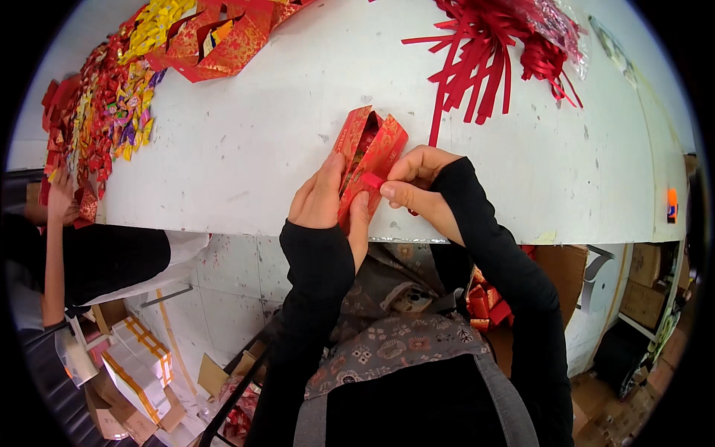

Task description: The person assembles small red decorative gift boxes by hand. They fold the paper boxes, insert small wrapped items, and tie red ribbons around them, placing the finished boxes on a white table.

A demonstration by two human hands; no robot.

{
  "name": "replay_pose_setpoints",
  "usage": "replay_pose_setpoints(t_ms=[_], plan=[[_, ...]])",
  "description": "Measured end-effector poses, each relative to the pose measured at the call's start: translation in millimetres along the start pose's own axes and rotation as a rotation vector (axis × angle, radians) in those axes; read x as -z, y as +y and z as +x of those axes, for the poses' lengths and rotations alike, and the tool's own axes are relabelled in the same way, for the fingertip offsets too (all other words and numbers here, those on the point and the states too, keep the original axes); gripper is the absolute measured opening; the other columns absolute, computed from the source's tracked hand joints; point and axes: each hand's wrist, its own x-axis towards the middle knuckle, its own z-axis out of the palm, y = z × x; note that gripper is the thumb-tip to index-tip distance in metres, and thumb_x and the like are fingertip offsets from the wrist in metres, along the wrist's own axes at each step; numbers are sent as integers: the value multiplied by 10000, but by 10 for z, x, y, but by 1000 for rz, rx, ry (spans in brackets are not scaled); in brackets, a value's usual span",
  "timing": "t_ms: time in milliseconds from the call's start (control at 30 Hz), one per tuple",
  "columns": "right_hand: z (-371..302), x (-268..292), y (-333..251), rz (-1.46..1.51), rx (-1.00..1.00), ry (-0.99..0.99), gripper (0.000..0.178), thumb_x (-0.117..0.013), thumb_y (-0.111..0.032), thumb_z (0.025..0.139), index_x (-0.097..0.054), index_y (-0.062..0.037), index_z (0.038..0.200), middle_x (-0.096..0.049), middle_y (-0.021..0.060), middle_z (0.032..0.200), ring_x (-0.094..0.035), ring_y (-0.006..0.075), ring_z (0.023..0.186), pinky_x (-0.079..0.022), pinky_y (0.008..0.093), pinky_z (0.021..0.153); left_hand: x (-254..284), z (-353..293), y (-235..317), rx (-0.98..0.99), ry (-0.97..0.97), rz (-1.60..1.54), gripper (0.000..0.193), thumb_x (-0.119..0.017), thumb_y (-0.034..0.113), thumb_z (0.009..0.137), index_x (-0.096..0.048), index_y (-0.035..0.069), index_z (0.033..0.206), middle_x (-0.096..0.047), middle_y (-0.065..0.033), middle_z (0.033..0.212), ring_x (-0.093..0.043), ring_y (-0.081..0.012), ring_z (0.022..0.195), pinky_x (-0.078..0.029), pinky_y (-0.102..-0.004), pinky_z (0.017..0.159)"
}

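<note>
A red and gold patterned paper box (389,147) stands tilted near the table's front edge, its top partly parted and small wrapped pieces showing dimly inside. My left hand (320,195) is closed around its left side and lower end. With thumb and fingertips pinched together, my right hand (426,182) grips a red ribbon (372,181) against the box's right face. A bit of red shows below that hand too. Most of the ribbon's length is hidden behind my fingers.
Red ribbons (484,71) lie spread at the back right beside clear plastic wrap. Wrapped candies (123,97) are heaped at the left, near open red boxes (223,56). A co-worker's hand (61,195) touches the heap. An orange object (672,205) sits at the right edge.
</note>
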Motion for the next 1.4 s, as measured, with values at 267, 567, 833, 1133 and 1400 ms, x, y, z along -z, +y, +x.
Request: replay_pose_setpoints(t_ms=[267,567,833,1133,1400], plan=[[84,-7,-27,-76,-24,-35,112,-660,-86,797,-566,-25,798,-585,5,674,-513,43,584,-402,185,513,-22,-13,22,66,-9,-52,484,-600,39,773,-450,-34,1227,-564,-213,1117,-563,-333,998,-456,-366,843],[133,-61,-86,-76,-48,-29,111,-663,-98,800,-590,-15,806,-600,14,675,-526,50,583,-410,190,520,-84,-54,-38,27,43,-189,492,-587,56,804,-418,-50,1254,-565,-224,1118,-577,-301,999,-456,-347,849],[189,-62,-154,-125,13,-109,130,-680,-106,783,-595,-9,763,-601,27,661,-540,56,594,-424,194,537,240,164,41,351,-105,-323,154,-605,132,826,-628,28,937,-630,-132,723,-624,-164,668,-458,-272,591],[-318,433,-239,-131,174,-237,353,-673,-100,739,-479,-89,1033,-533,8,750,-486,59,655,-354,188,565,433,329,-25,53,458,-508,159,-470,157,902,-495,0,903,-509,-262,1206,-491,-250,1123,-366,-347,945],[-520,317,-592,-4,478,-193,220,-501,37,711,-599,55,908,-647,154,779,-608,219,634,-490,322,649,1166,643,425,-206,357,-498,169,-473,98,900,-549,-43,956,-560,-200,1167,-537,-216,1073,-363,-313,959]])
